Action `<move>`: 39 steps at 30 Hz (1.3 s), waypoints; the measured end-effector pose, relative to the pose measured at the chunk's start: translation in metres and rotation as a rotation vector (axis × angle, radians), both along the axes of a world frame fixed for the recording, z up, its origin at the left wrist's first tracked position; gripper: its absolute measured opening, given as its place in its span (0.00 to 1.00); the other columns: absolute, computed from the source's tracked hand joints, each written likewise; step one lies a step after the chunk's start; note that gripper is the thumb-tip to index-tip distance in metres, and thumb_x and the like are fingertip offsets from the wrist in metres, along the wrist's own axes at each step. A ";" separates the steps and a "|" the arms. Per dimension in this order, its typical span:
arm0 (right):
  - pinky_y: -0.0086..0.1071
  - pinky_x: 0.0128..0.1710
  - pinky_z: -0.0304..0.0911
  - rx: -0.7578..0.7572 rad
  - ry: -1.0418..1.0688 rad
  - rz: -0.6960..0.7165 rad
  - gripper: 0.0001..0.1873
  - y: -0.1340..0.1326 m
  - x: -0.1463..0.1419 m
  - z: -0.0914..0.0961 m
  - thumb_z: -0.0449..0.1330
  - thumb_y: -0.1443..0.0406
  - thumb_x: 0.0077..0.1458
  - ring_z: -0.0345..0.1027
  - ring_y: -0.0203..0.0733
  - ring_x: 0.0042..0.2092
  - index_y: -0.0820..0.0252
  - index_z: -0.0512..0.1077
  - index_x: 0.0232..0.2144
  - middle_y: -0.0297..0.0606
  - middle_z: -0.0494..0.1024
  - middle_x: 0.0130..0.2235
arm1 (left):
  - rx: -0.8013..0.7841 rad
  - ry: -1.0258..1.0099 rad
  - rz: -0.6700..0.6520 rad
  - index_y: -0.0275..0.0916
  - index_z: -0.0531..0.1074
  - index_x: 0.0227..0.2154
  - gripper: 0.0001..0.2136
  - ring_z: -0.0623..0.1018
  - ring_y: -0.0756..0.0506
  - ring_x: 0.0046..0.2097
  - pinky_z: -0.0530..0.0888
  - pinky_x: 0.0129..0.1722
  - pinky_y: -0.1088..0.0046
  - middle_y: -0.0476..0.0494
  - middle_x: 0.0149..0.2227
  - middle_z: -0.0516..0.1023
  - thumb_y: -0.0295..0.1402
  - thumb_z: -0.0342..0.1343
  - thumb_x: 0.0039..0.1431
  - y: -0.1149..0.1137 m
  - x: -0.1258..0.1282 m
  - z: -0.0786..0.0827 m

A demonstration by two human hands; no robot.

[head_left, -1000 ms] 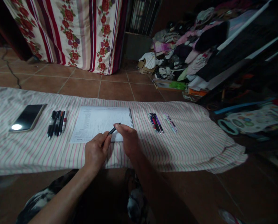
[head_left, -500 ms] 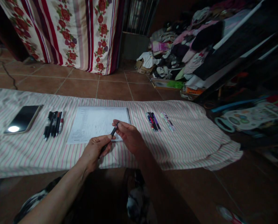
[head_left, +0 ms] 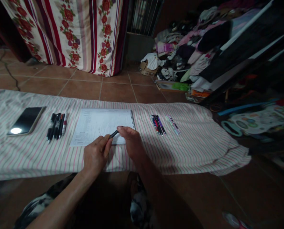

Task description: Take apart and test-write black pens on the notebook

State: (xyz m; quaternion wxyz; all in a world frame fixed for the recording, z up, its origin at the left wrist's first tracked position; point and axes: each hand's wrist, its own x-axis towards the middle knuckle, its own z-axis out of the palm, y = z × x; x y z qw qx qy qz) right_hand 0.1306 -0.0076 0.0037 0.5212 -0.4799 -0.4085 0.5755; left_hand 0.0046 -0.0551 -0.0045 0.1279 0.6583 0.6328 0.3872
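Both hands hold one black pen [head_left: 113, 134] just above the near edge of a spiral notebook [head_left: 101, 125]. My left hand [head_left: 95, 155] is closed round the pen's lower end. My right hand [head_left: 131, 142] pinches its upper end with the fingertips. The notebook lies open on a striped cloth [head_left: 192, 143] spread over the floor. A row of several dark pens [head_left: 56, 126] lies left of the notebook. Several coloured pens [head_left: 158, 124] and two pale pens [head_left: 172, 124] lie to its right.
A phone [head_left: 26, 120] with a bright reflection rests at the cloth's far left. Beyond the cloth are brown floor tiles [head_left: 115, 90], a floral hanging sheet [head_left: 70, 31] and a heap of clothes [head_left: 187, 54]. Toys and clutter [head_left: 254, 121] sit at the right.
The pen stays in both hands and has tipped flatter over the last half second. The hands drew slightly closer together. The camera view shifted a little.
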 end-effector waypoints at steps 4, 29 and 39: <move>0.28 0.27 0.52 0.016 -0.068 -0.011 0.15 -0.002 0.000 0.001 0.60 0.55 0.44 0.53 0.31 0.24 0.60 0.67 0.19 0.26 0.62 0.19 | -0.042 -0.060 -0.033 0.35 0.76 0.36 0.15 0.70 0.49 0.26 0.62 0.26 0.75 0.46 0.24 0.72 0.39 0.48 0.56 0.000 0.000 0.000; 0.29 0.28 0.51 0.061 -0.117 -0.017 0.14 -0.003 -0.001 0.001 0.59 0.56 0.45 0.55 0.32 0.25 0.60 0.70 0.19 0.27 0.63 0.19 | -0.070 -0.041 0.012 0.36 0.76 0.36 0.15 0.71 0.48 0.26 0.62 0.26 0.74 0.45 0.25 0.73 0.39 0.47 0.56 0.000 0.008 0.000; 0.32 0.41 0.60 -0.049 0.122 0.146 0.18 -0.002 0.006 0.007 0.58 0.53 0.47 0.66 0.39 0.39 0.61 0.74 0.30 0.39 0.75 0.36 | -0.536 -0.880 -0.074 0.33 0.74 0.26 0.16 0.57 0.55 0.16 0.52 0.17 0.78 0.54 0.13 0.60 0.44 0.53 0.50 0.007 0.013 0.010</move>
